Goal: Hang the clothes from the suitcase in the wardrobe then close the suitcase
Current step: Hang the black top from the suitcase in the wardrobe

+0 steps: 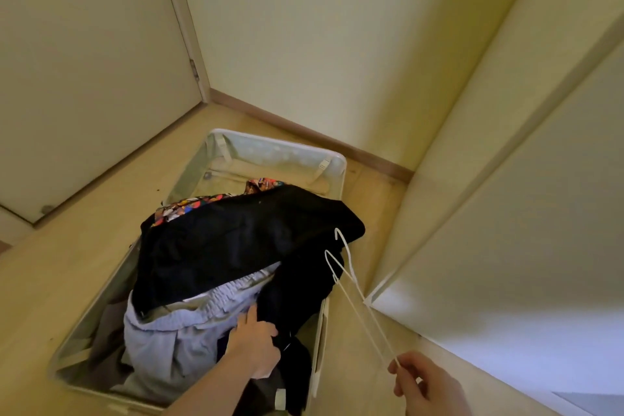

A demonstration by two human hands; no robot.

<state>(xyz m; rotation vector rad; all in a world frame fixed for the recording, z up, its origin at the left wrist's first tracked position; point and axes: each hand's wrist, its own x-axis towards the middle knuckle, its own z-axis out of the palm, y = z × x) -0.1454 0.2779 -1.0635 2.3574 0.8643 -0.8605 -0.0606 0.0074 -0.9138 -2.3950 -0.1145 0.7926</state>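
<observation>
An open pale suitcase (337, 159) lies on the wooden floor, heaped with clothes. On top lies a large black garment (243, 240); under it are a light blue striped garment (175, 341) and a colourful patterned one (189, 206). My left hand (256, 344) reaches into the pile and grips a fold of the black garment at its near right part. My right hand (425, 385) pinches thin white wire hangers (351, 284), whose hooks point out over the suitcase's right side.
White wardrobe panels (506, 213) stand close on the right. A closed door (84, 78) is at the left, a wall with a brown skirting board (304, 132) behind the suitcase. Bare wooden floor (67, 280) lies to the left of the suitcase.
</observation>
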